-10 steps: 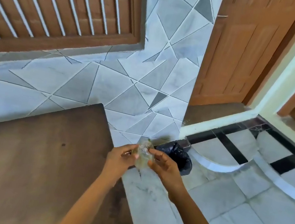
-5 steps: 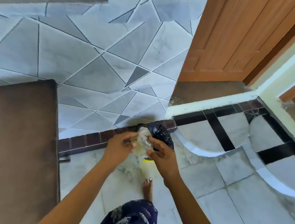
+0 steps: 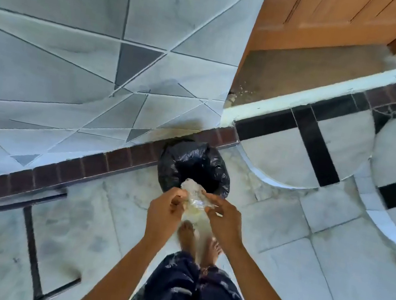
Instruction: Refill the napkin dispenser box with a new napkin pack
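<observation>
A crumpled clear plastic wrapper [image 3: 193,194] is pinched between my left hand [image 3: 166,211] and my right hand [image 3: 225,219]. Both hands hold it just above the near rim of a bin lined with a black plastic bag [image 3: 195,166] that stands on the floor against the wall. The napkin dispenser box and the napkin pack are out of view.
A tiled wall with a dark brick skirting [image 3: 88,165] runs diagonally at the left. Black metal table legs [image 3: 26,246] stand at the lower left. A wooden door [image 3: 334,15] and a raised step [image 3: 292,105] lie beyond the bin. My bare feet [image 3: 198,239] stand on the marble floor.
The view has tilted down and moved toward the bin. The table top has left the frame. My hands, still holding the wrapper, now hover over the bin's near rim.
</observation>
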The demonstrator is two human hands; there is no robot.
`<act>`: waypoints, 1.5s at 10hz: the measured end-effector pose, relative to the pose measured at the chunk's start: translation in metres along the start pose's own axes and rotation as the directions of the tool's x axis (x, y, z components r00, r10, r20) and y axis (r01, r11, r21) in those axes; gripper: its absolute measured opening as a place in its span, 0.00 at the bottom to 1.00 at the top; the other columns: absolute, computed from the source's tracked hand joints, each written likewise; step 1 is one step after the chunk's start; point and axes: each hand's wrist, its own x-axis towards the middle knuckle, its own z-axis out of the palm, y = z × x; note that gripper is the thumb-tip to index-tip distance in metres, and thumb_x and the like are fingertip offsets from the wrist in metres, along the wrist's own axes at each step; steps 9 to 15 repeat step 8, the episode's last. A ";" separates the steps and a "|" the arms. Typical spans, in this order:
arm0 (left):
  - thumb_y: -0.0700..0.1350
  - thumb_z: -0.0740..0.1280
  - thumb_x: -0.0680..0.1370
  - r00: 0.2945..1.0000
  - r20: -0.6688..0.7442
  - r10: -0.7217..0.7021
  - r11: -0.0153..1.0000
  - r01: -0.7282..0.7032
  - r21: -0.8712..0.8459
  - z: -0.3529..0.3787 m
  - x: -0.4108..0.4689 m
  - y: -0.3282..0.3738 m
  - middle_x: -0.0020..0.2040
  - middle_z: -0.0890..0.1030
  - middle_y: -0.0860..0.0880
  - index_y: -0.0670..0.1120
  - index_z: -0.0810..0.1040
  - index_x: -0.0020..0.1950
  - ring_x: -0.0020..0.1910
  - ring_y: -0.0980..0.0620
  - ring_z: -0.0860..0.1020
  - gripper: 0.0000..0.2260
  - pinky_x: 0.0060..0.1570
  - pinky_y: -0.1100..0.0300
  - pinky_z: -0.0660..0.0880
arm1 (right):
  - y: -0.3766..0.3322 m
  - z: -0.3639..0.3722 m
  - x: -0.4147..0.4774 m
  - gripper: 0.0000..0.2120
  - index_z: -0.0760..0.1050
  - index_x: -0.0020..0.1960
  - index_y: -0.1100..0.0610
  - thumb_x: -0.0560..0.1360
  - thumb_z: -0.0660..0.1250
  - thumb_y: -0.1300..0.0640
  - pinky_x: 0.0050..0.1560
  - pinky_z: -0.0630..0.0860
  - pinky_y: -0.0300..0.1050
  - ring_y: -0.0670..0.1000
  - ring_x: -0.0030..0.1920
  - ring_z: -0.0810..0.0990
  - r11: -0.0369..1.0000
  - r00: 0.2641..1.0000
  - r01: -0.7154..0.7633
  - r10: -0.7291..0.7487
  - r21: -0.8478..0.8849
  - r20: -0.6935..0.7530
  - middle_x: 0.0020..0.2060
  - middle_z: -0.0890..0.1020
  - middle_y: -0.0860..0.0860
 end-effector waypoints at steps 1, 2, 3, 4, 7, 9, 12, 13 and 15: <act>0.32 0.66 0.71 0.998 -0.036 -0.054 0.998 0.055 0.028 0.040 0.065 -0.037 0.38 0.81 0.51 0.44 0.80 0.43 0.39 0.52 0.78 0.08 0.38 0.75 0.72 | 0.036 0.018 0.073 0.20 0.73 0.63 0.56 0.73 0.61 0.68 0.62 0.73 0.46 0.54 0.59 0.77 0.992 0.993 0.024 -0.010 -0.123 0.118 0.60 0.79 0.54; 0.31 0.63 0.71 0.990 -0.085 -0.116 0.990 0.122 0.069 0.085 0.132 -0.080 0.41 0.83 0.46 0.41 0.81 0.41 0.40 0.49 0.79 0.09 0.38 0.70 0.69 | 0.081 0.043 0.146 0.26 0.62 0.71 0.58 0.74 0.58 0.68 0.67 0.69 0.48 0.57 0.64 0.73 0.966 0.957 0.069 0.007 -0.251 0.290 0.66 0.73 0.56; 0.32 0.62 0.73 0.987 -0.059 -0.151 0.975 0.159 0.155 0.133 0.195 -0.125 0.48 0.83 0.40 0.38 0.82 0.47 0.47 0.43 0.80 0.10 0.42 0.68 0.66 | 0.126 0.067 0.219 0.31 0.51 0.74 0.57 0.74 0.57 0.68 0.60 0.68 0.45 0.61 0.62 0.72 0.913 0.918 0.081 0.088 -0.401 0.387 0.67 0.71 0.59; 0.33 0.62 0.73 0.982 0.110 -0.153 0.954 0.117 0.277 0.176 0.247 -0.162 0.50 0.82 0.36 0.35 0.81 0.50 0.51 0.39 0.78 0.10 0.51 0.55 0.71 | 0.166 0.092 0.279 0.32 0.51 0.74 0.59 0.73 0.57 0.69 0.61 0.67 0.45 0.61 0.63 0.71 0.864 0.875 0.087 0.173 -0.496 0.453 0.66 0.71 0.62; 0.42 0.59 0.79 0.873 0.245 -0.421 0.845 0.280 0.456 0.240 0.333 -0.253 0.58 0.79 0.36 0.36 0.78 0.56 0.57 0.39 0.77 0.13 0.51 0.55 0.71 | 0.228 0.154 0.363 0.22 0.63 0.68 0.63 0.74 0.58 0.67 0.62 0.67 0.44 0.60 0.64 0.70 0.799 0.784 0.047 0.342 -0.599 0.518 0.65 0.71 0.62; 0.43 0.58 0.80 0.839 0.300 -0.454 0.832 0.279 0.479 0.234 0.332 -0.252 0.62 0.76 0.36 0.37 0.75 0.60 0.61 0.39 0.75 0.15 0.58 0.52 0.71 | 0.225 0.157 0.363 0.21 0.64 0.67 0.62 0.74 0.58 0.66 0.63 0.68 0.46 0.60 0.64 0.70 0.776 0.780 0.081 0.341 -0.626 0.524 0.65 0.71 0.62; 0.43 0.58 0.80 0.839 0.300 -0.454 0.832 0.279 0.479 0.234 0.332 -0.252 0.62 0.76 0.36 0.37 0.75 0.60 0.61 0.39 0.75 0.15 0.58 0.52 0.71 | 0.225 0.157 0.363 0.21 0.64 0.67 0.62 0.74 0.58 0.66 0.63 0.68 0.46 0.60 0.64 0.70 0.776 0.780 0.081 0.341 -0.626 0.524 0.65 0.71 0.62; 0.43 0.58 0.80 0.839 0.300 -0.454 0.832 0.279 0.479 0.234 0.332 -0.252 0.62 0.76 0.36 0.37 0.75 0.60 0.61 0.39 0.75 0.15 0.58 0.52 0.71 | 0.225 0.157 0.363 0.21 0.64 0.67 0.62 0.74 0.58 0.66 0.63 0.68 0.46 0.60 0.64 0.70 0.776 0.780 0.081 0.341 -0.626 0.524 0.65 0.71 0.62; 0.43 0.58 0.80 0.839 0.300 -0.454 0.832 0.279 0.479 0.234 0.332 -0.252 0.62 0.76 0.36 0.37 0.75 0.60 0.61 0.39 0.75 0.15 0.58 0.52 0.71 | 0.225 0.157 0.363 0.21 0.64 0.67 0.62 0.74 0.58 0.66 0.63 0.68 0.46 0.60 0.64 0.70 0.776 0.780 0.081 0.341 -0.626 0.524 0.65 0.71 0.62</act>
